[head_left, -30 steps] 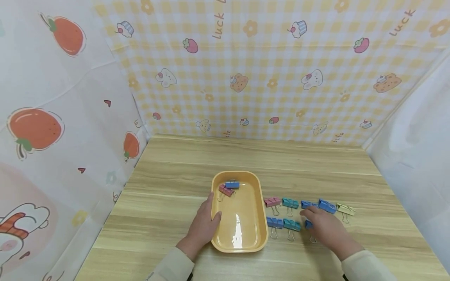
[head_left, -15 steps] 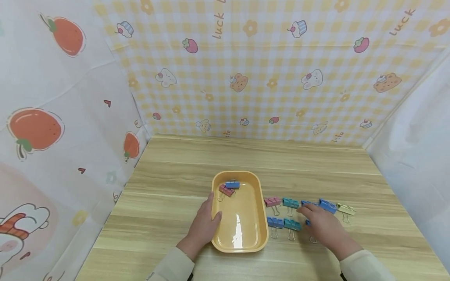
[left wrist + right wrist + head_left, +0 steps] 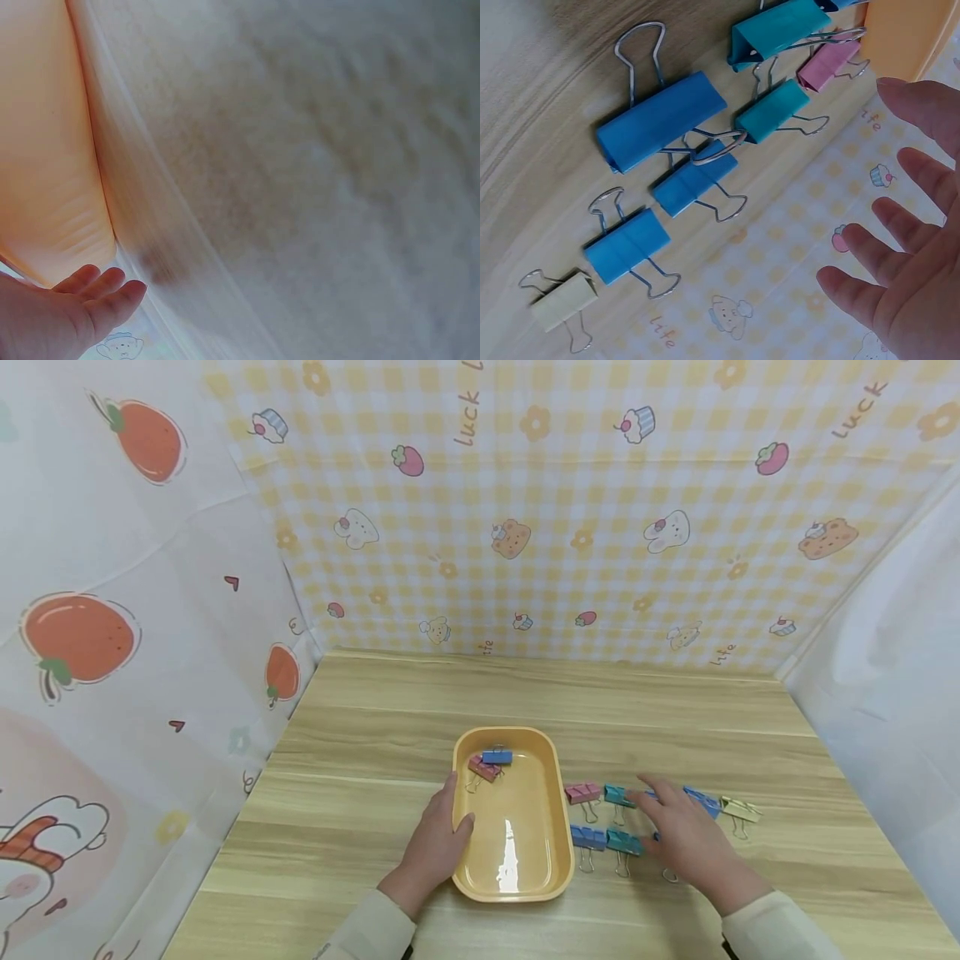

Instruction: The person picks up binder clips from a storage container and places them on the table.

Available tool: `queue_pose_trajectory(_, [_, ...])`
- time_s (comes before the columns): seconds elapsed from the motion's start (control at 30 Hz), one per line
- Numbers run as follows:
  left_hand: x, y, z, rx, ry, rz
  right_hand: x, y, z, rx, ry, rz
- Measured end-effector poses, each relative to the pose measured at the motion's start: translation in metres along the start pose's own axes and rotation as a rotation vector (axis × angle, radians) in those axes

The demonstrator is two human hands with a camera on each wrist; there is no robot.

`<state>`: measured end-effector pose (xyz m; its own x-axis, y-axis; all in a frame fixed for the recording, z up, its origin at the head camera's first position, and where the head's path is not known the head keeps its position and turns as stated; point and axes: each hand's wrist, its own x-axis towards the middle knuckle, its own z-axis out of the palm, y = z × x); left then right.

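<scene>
A yellow tray holds a pink binder clip and a blue binder clip near its far end. My left hand grips the tray's left wall, thumb over the rim and fingers outside; in the left wrist view its fingers lie by the tray wall. Over the rows of binder clips right of the tray, my right hand has its fingers spread and holds nothing. Beneath or beside it are a large blue clip, two smaller blue clips, teal clips and a pale yellow clip.
Another pink clip and a blue clip lie close to the tray's right side. The wood-grain table meets a checked cloth backdrop behind and white cloth at both sides.
My right hand has shifted slightly left and its fingers have spread wider above the clips. The left hand and the tray stay in place.
</scene>
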<state>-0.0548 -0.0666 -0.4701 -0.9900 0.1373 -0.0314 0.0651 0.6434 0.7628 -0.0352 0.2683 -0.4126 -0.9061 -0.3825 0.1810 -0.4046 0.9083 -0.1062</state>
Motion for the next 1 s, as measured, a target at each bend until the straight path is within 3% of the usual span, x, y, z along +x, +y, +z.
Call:
queue_pose_trajectory(0.17, [0.000, 0.000, 0.000, 0.002, -0.006, -0.009, 0.004, -0.003, 0.000, -0.013, 0.019, 0.000])
queue_pose_trajectory(0.37, [0.000, 0.000, 0.000, 0.000, -0.003, -0.006, 0.010, -0.009, -0.006, 0.000, -0.026, 0.023])
queue_pose_trajectory(1.0, [0.001, -0.001, 0.001, -0.010, 0.001, -0.001, 0.030, -0.024, -0.003, 0.001, -0.012, -0.042])
